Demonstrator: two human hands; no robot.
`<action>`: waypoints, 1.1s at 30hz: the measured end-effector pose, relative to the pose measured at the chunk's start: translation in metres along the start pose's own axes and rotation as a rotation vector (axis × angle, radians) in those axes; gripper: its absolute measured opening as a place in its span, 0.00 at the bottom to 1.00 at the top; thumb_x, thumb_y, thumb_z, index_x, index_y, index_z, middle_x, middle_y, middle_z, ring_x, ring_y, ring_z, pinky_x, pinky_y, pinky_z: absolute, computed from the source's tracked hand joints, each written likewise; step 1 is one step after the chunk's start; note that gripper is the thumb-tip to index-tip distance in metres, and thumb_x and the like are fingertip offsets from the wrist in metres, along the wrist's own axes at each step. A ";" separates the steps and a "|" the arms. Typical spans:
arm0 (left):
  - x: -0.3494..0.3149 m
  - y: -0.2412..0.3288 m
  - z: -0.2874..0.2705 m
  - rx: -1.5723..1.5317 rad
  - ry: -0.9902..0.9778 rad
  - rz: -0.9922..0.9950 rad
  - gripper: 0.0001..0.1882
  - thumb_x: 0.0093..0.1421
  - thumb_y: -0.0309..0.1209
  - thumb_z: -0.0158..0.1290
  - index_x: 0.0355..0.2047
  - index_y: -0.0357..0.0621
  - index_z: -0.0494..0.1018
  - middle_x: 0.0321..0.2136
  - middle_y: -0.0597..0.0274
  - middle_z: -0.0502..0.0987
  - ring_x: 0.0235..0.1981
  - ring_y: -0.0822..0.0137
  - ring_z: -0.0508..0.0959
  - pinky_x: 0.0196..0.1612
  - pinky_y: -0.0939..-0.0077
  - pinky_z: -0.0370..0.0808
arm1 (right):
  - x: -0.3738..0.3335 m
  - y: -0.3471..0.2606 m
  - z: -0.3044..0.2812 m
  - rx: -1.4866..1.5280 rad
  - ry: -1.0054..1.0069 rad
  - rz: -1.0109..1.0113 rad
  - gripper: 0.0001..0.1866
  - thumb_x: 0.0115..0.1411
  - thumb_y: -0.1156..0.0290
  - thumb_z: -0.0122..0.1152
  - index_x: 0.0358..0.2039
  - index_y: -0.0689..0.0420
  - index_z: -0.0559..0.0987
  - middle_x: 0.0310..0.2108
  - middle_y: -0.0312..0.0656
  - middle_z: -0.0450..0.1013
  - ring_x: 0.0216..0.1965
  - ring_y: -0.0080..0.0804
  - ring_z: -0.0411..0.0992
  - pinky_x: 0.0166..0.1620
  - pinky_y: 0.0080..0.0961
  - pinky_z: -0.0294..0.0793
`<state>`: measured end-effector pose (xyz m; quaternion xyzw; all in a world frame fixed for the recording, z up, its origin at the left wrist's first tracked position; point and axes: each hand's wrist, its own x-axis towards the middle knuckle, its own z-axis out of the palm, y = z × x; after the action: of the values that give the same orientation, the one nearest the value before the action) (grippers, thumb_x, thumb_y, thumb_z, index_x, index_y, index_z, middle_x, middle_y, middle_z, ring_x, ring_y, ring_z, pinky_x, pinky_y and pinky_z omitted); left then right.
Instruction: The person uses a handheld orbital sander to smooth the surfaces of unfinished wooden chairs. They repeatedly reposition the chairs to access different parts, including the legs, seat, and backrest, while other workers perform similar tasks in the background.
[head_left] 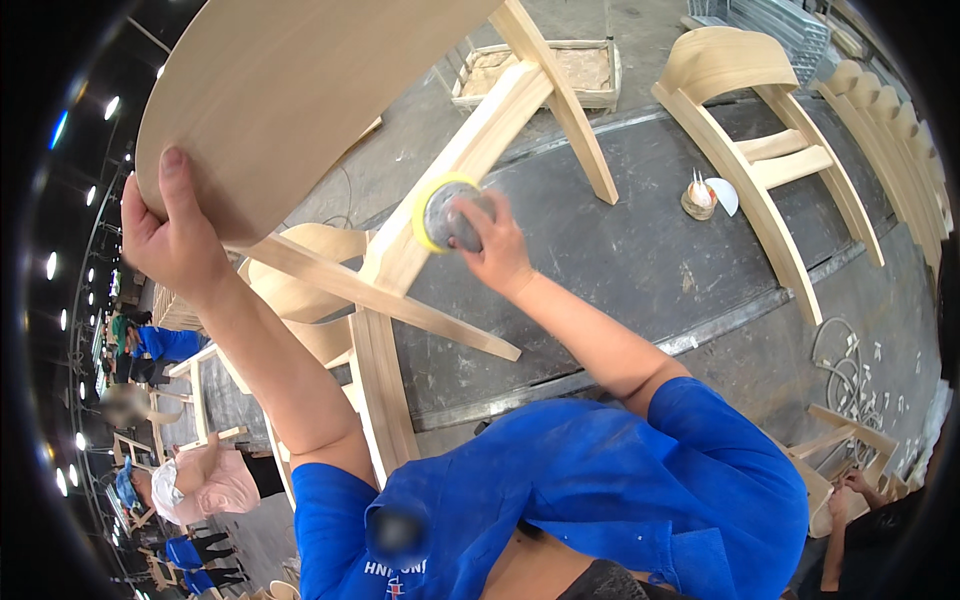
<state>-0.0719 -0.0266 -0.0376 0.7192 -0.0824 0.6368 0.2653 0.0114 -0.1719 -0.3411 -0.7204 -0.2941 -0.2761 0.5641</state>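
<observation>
My left hand [180, 235] is closed on the rim of a wide, curved wooden panel [270, 100] of a pale wooden chair, thumb on its upper face and fingers behind the edge. From the panel run a thick rail [470, 130] and slim legs, one leg [575, 110] at the far end and another [390, 300] nearer me. In my right hand [497, 245] I grip a round sanding pad [436, 212] with a grey back and a yellow rim. It rests against the rail's side; its working face is hidden.
A second chair frame [745, 150] lies on the dark worktop [620, 270], beside a small round pot [698, 200] and a white disc [722, 196]. More chair parts [885, 150] line the right. A co-worker's hands [850, 490] hold wood at lower right; other people work at left.
</observation>
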 end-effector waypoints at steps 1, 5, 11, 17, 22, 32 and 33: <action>-0.001 -0.001 0.000 0.001 0.008 0.000 0.16 0.58 0.38 0.62 0.30 0.35 0.77 0.26 0.67 0.78 0.27 0.79 0.73 0.34 0.86 0.69 | 0.007 0.009 -0.003 0.011 0.033 0.021 0.33 0.46 0.72 0.68 0.55 0.44 0.70 0.51 0.53 0.60 0.44 0.56 0.70 0.46 0.40 0.74; 0.000 -0.004 -0.003 0.005 0.006 -0.028 0.16 0.59 0.38 0.61 0.30 0.35 0.76 0.26 0.66 0.78 0.27 0.79 0.73 0.33 0.85 0.69 | 0.038 0.045 -0.021 0.029 0.037 0.153 0.35 0.46 0.70 0.70 0.56 0.46 0.69 0.50 0.51 0.61 0.42 0.50 0.71 0.45 0.38 0.73; 0.000 -0.012 -0.006 -0.018 -0.013 -0.010 0.15 0.60 0.37 0.59 0.31 0.35 0.75 0.25 0.68 0.77 0.26 0.79 0.72 0.32 0.86 0.68 | 0.082 0.089 -0.040 0.005 0.091 0.157 0.35 0.45 0.70 0.71 0.55 0.46 0.69 0.46 0.46 0.63 0.38 0.43 0.69 0.42 0.33 0.71; 0.002 -0.015 -0.009 0.007 -0.037 -0.030 0.20 0.60 0.40 0.59 0.38 0.31 0.75 0.33 0.61 0.79 0.33 0.74 0.76 0.39 0.82 0.72 | 0.125 0.134 -0.050 -0.078 0.167 0.111 0.37 0.44 0.68 0.72 0.56 0.44 0.68 0.44 0.46 0.63 0.39 0.40 0.69 0.44 0.34 0.72; 0.000 -0.017 -0.008 -0.035 -0.048 0.035 0.15 0.61 0.38 0.58 0.27 0.38 0.72 0.23 0.73 0.71 0.26 0.81 0.66 0.32 0.87 0.63 | 0.139 0.159 -0.056 -0.041 0.148 0.200 0.38 0.44 0.67 0.72 0.57 0.46 0.66 0.45 0.48 0.64 0.44 0.43 0.66 0.49 0.35 0.68; -0.001 -0.021 -0.012 -0.042 -0.068 0.007 0.19 0.60 0.38 0.59 0.38 0.31 0.76 0.32 0.61 0.79 0.32 0.75 0.76 0.38 0.83 0.72 | 0.100 0.110 -0.046 -0.019 0.051 0.163 0.37 0.44 0.70 0.72 0.56 0.50 0.67 0.47 0.46 0.64 0.49 0.45 0.65 0.52 0.37 0.67; -0.002 -0.020 -0.011 -0.036 -0.063 0.001 0.18 0.60 0.38 0.59 0.38 0.31 0.76 0.31 0.61 0.79 0.31 0.75 0.76 0.38 0.83 0.71 | 0.094 0.100 -0.042 -0.034 0.064 0.116 0.37 0.44 0.71 0.72 0.55 0.49 0.67 0.46 0.45 0.63 0.46 0.43 0.66 0.48 0.36 0.69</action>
<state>-0.0729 -0.0046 -0.0443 0.7340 -0.1024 0.6124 0.2752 0.1455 -0.2214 -0.3291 -0.7367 -0.2286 -0.2708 0.5759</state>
